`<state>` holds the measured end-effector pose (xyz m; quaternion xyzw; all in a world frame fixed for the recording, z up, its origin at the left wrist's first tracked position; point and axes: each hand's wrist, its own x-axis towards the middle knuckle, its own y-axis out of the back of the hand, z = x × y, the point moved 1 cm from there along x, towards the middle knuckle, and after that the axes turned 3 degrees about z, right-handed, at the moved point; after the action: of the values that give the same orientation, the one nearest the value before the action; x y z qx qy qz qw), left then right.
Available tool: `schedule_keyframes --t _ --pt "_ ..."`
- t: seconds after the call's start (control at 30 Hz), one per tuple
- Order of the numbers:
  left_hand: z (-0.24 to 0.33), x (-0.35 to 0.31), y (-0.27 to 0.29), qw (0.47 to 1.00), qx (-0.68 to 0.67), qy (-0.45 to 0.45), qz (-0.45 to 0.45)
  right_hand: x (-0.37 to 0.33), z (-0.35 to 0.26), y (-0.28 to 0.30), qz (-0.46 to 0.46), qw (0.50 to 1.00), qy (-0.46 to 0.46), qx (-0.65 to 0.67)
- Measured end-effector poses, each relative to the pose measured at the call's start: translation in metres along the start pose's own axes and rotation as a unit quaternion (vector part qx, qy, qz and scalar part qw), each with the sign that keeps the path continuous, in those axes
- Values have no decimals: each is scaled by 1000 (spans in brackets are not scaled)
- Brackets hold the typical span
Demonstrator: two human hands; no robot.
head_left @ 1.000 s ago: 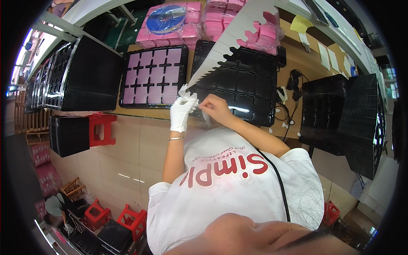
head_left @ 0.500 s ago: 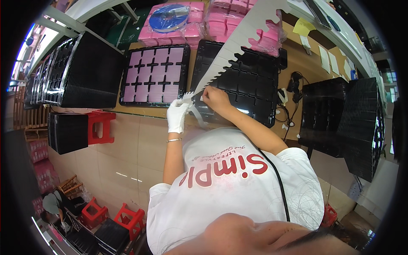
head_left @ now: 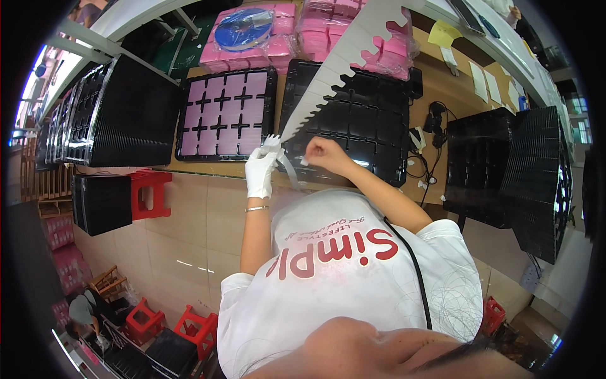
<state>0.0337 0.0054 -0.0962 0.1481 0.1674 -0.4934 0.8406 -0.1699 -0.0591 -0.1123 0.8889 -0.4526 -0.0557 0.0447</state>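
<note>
A long pale strip with a notched edge (head_left: pixel 334 72) runs from the top of the view down toward me, widening as it goes away. My left hand (head_left: pixel 259 172), in a white glove, is closed on its near end, and a narrow pale tail (head_left: pixel 289 170) hangs beside the glove. My right hand (head_left: pixel 326 155) is bare, a little right of the strip and apart from it. Its fingers pinch a small white piece (head_left: pixel 305 162). Beneath both lies a black compartment tray (head_left: pixel 379 136); left of it, another black tray (head_left: pixel 271 95) holds pink foam sheets.
Pink foam blocks (head_left: pixel 252 60) with a blue reel (head_left: pixel 243 29) lie at the bench's back. Stacked black trays stand left (head_left: pixel 136 114) and right (head_left: pixel 536 170). Black cables (head_left: pixel 432 155) lie right of the middle tray. Red stools (head_left: pixel 151 194) stand on the floor, where a person (head_left: pixel 85 316) sits.
My right hand has drawn back from the strip toward me, with the small white piece now showing in its fingers. My left hand keeps its hold. The whole view has shifted slightly.
</note>
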Motion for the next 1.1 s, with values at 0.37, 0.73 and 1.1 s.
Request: schedule_keyframes --t 0.37,0.73,1.1 --pt "32 -28 -68 990 -82 27 -115 -20 -16 12 194 981 10 18" --pt "14 -17 -94 996 -44 19 -72 -6 13 186 322 934 71 -135" --pt "6 -16 -97 998 6 -11 -59 37 59 274 343 842 -99 -405"
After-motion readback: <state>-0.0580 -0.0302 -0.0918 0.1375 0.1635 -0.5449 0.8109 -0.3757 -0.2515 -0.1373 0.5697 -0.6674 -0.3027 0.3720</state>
